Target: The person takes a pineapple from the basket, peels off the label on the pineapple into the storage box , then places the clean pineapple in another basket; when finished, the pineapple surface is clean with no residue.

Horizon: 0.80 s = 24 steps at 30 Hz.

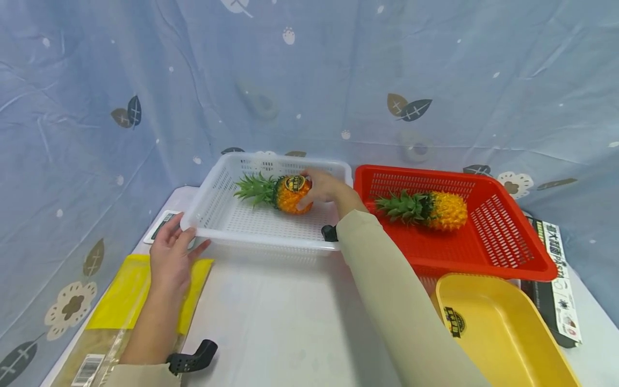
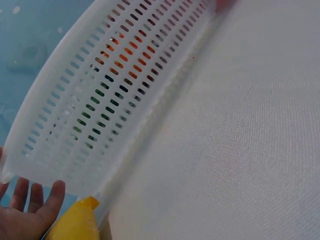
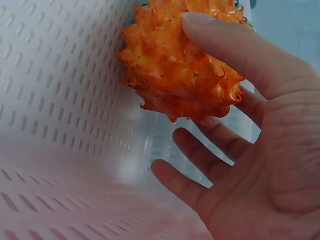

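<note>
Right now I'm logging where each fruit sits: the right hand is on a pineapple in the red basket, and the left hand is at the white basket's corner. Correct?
Not quite. The right hand is on the pineapple in the white basket, not the red basket, which holds a second pineapple that nobody touches. The head view shows it. The left hand is at the white basket's corner.

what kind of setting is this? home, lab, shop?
Most likely a staged recording setup, not a real kitchen or shop. A leaf-print blue cloth backdrop is draped behind a white table, and on it a white basket and a red basket each hold a pineapple.
</note>
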Motion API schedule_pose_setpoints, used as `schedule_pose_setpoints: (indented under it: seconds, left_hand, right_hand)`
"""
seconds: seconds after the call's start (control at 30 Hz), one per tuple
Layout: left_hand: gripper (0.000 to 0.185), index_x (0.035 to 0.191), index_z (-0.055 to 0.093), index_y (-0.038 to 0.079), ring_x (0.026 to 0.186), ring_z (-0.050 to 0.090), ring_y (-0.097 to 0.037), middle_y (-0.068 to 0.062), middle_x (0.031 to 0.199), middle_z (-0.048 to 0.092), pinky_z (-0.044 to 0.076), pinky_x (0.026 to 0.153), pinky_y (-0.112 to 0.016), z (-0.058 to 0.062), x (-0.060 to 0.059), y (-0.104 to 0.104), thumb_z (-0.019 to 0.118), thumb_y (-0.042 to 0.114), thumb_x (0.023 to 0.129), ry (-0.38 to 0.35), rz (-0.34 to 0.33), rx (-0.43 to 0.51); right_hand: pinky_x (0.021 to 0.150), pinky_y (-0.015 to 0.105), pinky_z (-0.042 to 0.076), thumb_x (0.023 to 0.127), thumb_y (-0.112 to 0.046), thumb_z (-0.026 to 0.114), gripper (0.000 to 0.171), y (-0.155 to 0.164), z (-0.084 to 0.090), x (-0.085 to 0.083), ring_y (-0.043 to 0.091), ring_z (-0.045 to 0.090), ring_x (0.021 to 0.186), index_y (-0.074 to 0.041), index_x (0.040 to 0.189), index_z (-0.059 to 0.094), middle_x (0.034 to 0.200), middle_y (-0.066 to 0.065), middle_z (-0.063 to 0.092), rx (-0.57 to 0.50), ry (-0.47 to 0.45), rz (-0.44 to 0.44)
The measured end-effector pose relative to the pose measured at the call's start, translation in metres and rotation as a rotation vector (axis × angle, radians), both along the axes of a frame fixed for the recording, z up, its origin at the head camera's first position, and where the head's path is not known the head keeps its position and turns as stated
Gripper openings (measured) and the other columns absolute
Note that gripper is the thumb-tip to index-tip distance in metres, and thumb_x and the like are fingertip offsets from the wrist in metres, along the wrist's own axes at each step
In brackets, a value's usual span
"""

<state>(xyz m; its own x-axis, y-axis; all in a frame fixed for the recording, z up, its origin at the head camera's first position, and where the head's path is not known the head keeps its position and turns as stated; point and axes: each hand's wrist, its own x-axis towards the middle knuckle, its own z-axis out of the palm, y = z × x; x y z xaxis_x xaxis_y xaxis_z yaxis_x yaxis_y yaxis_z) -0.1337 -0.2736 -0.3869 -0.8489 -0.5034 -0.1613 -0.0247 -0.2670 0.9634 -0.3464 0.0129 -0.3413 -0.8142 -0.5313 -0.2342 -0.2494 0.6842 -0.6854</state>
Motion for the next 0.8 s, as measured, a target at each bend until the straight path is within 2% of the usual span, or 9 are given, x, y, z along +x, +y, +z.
schedule_pose_setpoints:
  seconds: [0.23,0.4,0.6,0.8]
  left_hand:
    - [0.056,0.155,0.047,0.024,0.126,0.055,-0.020,0.003,0.144,0.052,0.060,0.085,-0.034,0.0003,-0.0001,-0.0004,0.066,0.019,0.102,0.022,0.001,0.026]
    - [0.057,0.154,0.047,0.024,0.126,0.054,-0.020,0.003,0.145,0.052,0.060,0.086,-0.034,0.0008,-0.0009,0.0006,0.067,0.019,0.102,0.025,-0.002,0.029]
    - [0.058,0.155,0.046,0.026,0.126,0.054,-0.019,0.004,0.144,0.052,0.061,0.085,-0.033,0.0012,-0.0002,0.0013,0.067,0.020,0.102,0.001,0.009,0.040]
    - [0.056,0.155,0.046,0.025,0.127,0.054,-0.020,0.003,0.145,0.052,0.060,0.083,-0.031,0.0006,-0.0007,0.0025,0.065,0.019,0.103,0.016,0.015,0.026]
  right_hand:
    - [0.120,0.043,0.041,0.082,-0.019,0.087,0.091,-0.0003,-0.0020,-0.0026,0.029,0.048,0.137,-0.013,0.157,0.035,0.155,0.012,0.046,-0.011,-0.025,0.003]
    - [0.119,0.044,0.042,0.083,-0.019,0.087,0.090,0.0006,-0.0028,-0.0034,0.029,0.048,0.136,-0.016,0.157,0.036,0.156,0.010,0.045,-0.031,-0.040,-0.004]
    - [0.109,0.040,0.051,0.082,-0.019,0.085,0.087,0.0021,-0.0027,-0.0020,0.028,0.054,0.129,-0.012,0.155,0.039,0.151,0.013,0.048,-0.065,-0.046,0.006]
    - [0.105,0.038,0.055,0.081,-0.016,0.085,0.086,0.0022,-0.0027,-0.0027,0.029,0.055,0.126,-0.009,0.154,0.039,0.147,0.016,0.050,-0.117,-0.069,-0.004]
